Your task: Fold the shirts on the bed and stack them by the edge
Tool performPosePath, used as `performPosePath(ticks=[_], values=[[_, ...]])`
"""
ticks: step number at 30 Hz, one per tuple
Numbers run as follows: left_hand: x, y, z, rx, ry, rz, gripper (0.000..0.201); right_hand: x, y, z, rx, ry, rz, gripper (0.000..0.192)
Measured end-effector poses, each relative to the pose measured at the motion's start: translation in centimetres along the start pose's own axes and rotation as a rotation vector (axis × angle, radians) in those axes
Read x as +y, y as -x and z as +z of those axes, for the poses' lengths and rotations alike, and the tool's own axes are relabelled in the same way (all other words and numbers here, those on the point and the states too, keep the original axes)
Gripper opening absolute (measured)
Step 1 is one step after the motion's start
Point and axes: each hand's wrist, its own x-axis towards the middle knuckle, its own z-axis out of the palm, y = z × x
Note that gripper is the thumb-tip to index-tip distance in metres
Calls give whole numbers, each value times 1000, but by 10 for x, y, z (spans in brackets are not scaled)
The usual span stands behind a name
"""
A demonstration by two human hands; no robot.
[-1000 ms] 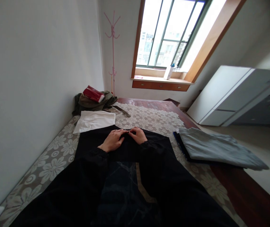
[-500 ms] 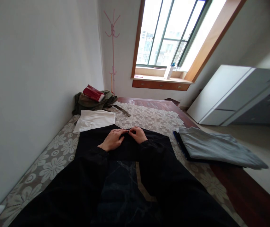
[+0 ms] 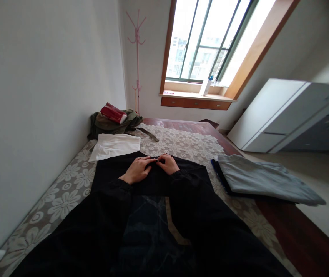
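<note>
A black garment (image 3: pixel 108 167) lies spread on the lace-patterned cloth in front of me. My left hand (image 3: pixel 137 169) rests on it, fingers stretched toward the right and thumb apart. Close by, my right hand (image 3: pixel 168 164) has its fingers bent in a pinch at the garment's upper middle edge. The fingertips of both hands nearly meet there, around a small dark spot too small to make out. Black sleeves cover my forearms and hide part of the garment.
A folded white cloth (image 3: pixel 118 145) lies beyond the garment, near an olive bag (image 3: pixel 95 125) with a red packet (image 3: pixel 113 112) on it. Folded grey clothing (image 3: pixel 262 179) tops a dark pile at right. A wall (image 3: pixel 52 96) bounds the left side; a white fridge (image 3: pixel 268 111) stands right.
Almost nothing differs. Both hands stay at the same spot on the black garment, with only a very slight shift of the fingertips.
</note>
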Motion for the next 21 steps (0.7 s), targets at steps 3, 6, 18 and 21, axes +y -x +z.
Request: performPosePath(ticks=[3, 6, 18, 21], values=[[0, 0, 0, -2, 3, 3, 51, 1, 0, 0, 1, 0, -1, 4], [-1, -1, 0, -4, 5, 7, 51, 2, 0, 1, 4, 2, 1, 3], [-1, -2, 0, -1, 9, 0, 50, 2, 0, 2, 18, 11, 9, 7], [-1, -2, 0, 1, 8, -4, 50, 1, 0, 2, 17, 13, 11, 5]])
